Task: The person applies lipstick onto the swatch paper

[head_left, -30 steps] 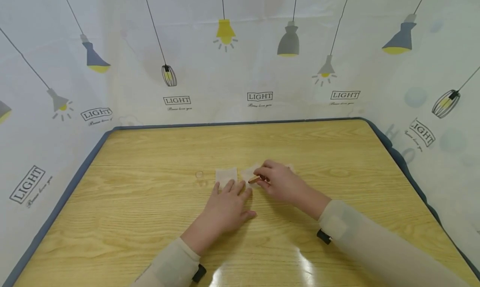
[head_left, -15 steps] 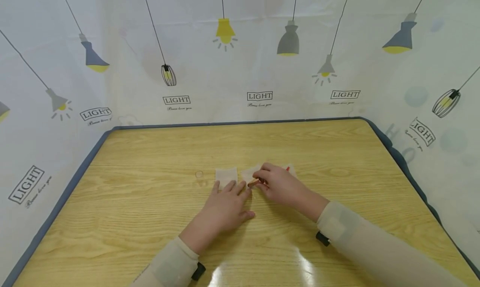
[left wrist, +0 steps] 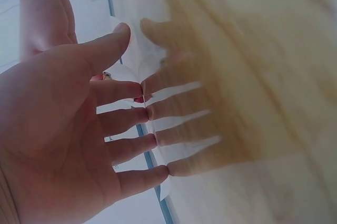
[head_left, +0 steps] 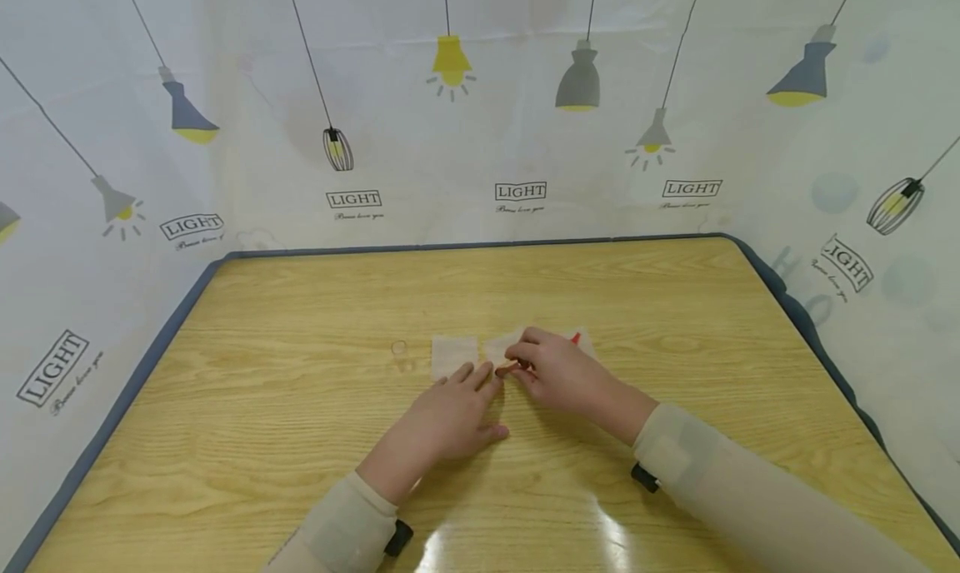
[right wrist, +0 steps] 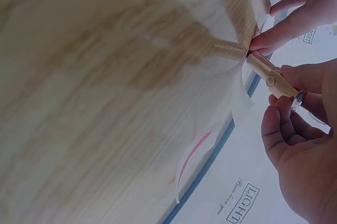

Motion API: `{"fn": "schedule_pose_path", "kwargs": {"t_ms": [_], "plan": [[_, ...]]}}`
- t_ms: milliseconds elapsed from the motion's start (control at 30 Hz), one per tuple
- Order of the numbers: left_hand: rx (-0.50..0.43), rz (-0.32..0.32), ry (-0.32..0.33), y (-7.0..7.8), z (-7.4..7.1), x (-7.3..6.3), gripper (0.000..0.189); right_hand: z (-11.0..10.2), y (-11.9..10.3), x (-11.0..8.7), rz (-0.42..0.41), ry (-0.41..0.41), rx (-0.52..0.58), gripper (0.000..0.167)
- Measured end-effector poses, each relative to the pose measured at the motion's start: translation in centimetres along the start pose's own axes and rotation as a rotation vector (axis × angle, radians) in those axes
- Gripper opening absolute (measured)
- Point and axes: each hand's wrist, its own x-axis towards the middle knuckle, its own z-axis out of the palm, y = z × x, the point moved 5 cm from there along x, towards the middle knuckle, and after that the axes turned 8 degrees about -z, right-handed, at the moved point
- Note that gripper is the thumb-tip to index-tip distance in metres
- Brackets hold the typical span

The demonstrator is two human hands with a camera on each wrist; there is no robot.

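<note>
Between the thumb and fingers of my right hand (head_left: 558, 369) is a slim gold-coloured tube (right wrist: 274, 76), like a lipstick, with a small round emblem on its side. It slants down, its tip right at the middle white paper square (head_left: 501, 341), close to my left fingertips. My left hand (head_left: 453, 415) lies spread with straight fingers, fingertips at the near edges of the left paper square (head_left: 453, 350) and the middle one. A third paper square (head_left: 587, 337), partly behind my right hand, bears a red streak (head_left: 575, 338). In the left wrist view, my left hand (left wrist: 79, 124) hides most of the tube.
A small clear ring-shaped item (head_left: 399, 348) stands left of the papers on the wood-grain table (head_left: 262, 440). A printed white curtain (head_left: 420, 156) encloses the back and sides, with a dark blue strip (head_left: 330, 252) along the table's edge.
My right hand has shifted slightly down with the tube, showing more of the red streak behind it. The outer fingers of my left hand have drawn back a little from the left paper.
</note>
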Motion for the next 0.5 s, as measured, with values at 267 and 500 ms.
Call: {"fn": "schedule_pose_path", "kwargs": {"t_ms": [267, 500], "plan": [[-0.001, 0.013, 0.008, 0.01, -0.06, -0.05, 0.076, -0.06, 0.05, 0.07, 0.018, -0.010, 0.005, 0.021], [-0.007, 0.010, -0.009, 0.03, -0.06, -0.08, 0.075, -0.23, 0.13, 0.28, 0.032, -0.015, 0.023, 0.022]]}}
